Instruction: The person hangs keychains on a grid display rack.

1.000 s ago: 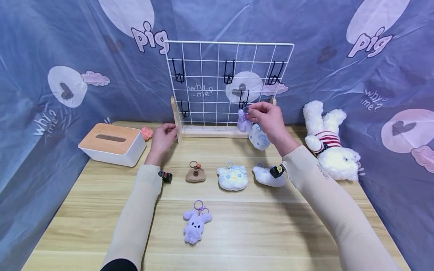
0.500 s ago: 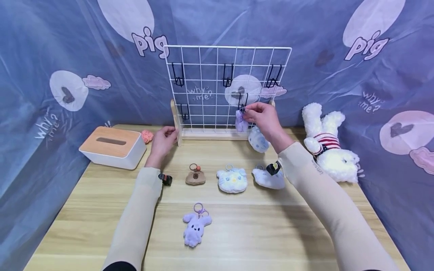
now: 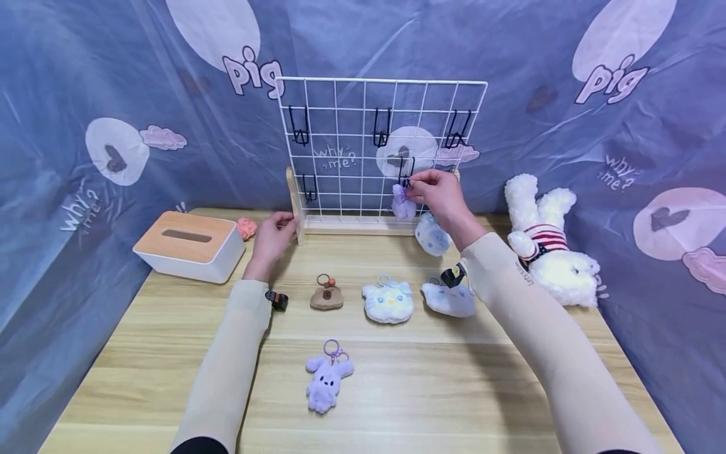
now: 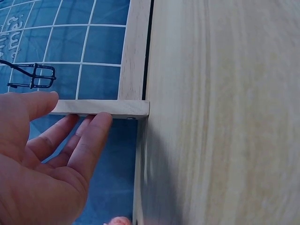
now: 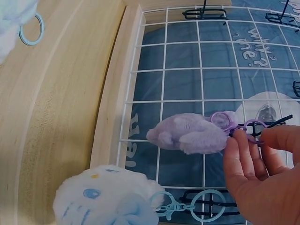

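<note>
Tabletop (image 3: 147, 353) below, purple keychain (image 3: 404, 207) hangs pinched in right hand (image 3: 443, 197).

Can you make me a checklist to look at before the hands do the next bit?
1. Left fingers holding the stand leg: ok.
2. Right fingers holding the purple plush: ok.
3. Purple plush up at a hook: ok.
4. Purple plush safely hung there: cannot tell; the right fingers partly cover the spot.
5. White plush beside it not touching: ok, there's a gap.
6. Bunny hung up: not ok; it lies on the table.
</note>
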{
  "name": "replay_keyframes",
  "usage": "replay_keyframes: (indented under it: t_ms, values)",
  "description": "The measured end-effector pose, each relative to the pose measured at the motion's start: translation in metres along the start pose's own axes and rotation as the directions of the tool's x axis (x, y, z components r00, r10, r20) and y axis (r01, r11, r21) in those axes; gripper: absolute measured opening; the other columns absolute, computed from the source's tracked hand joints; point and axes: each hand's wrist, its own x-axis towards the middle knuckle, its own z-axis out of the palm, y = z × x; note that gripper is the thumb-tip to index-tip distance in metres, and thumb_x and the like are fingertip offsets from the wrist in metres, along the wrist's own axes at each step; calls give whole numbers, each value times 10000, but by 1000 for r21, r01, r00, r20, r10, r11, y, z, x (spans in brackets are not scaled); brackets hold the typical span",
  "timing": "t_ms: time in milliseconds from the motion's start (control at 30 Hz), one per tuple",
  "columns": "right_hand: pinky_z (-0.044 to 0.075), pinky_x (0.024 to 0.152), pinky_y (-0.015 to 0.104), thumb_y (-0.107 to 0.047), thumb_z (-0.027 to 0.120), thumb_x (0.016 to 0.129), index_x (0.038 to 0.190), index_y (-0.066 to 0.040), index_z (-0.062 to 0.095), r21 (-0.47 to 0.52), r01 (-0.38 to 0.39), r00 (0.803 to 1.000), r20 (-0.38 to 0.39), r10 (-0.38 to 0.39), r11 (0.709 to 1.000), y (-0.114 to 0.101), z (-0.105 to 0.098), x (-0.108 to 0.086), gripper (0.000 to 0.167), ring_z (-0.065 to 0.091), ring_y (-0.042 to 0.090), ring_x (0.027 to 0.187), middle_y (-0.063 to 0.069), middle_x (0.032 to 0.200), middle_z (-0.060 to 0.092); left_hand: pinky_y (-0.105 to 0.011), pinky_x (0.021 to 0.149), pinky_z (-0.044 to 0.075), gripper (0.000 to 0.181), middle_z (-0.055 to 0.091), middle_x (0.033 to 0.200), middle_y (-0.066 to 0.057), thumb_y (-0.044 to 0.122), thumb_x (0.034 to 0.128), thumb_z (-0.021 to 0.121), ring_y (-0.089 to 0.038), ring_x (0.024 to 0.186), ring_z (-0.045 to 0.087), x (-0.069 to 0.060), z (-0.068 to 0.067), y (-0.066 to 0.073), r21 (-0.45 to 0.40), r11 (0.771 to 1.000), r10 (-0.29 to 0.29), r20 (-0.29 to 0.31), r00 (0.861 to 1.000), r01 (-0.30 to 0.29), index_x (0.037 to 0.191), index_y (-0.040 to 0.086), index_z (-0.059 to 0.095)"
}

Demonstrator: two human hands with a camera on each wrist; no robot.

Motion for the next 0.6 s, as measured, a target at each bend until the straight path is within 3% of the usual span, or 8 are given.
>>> replay_keyframes:
  t_ms: [167,400,600]
  values:
    - [676,1126,378,-83,613,1143,1301,58,690,-13,-16,1000,-4,16,1000,1,-1,0,225,746,106,941,73,1186,689,-286,969,717,436,712,1317,-239,306,1139,667,-362,1164,760,0,1,1,1,1000,-10,9,1000,10,1439,-10,690]
    - [700,951,227,-84,631,1131,1274,51,709,-16,6,1000,-17,-6,1000,0,-2,2,211,750,62,886,29,1128,714,-325,1002,717,432,708,1322,-244,288,1140,666,-380,1173,759,0,0,1,-8,1000,-8,8,1000,8,1448,-14,684]
    - [709,910,221,-84,698,1095,1239,45,733,-19,34,999,-39,-35,999,0,-7,-3,197,752,55,848,-46,992,736,-304,967,722,413,715,1307,-243,269,1138,664,-367,1143,759,-1,0,0,-12,1000,0,3,1000,0,1430,-22,691]
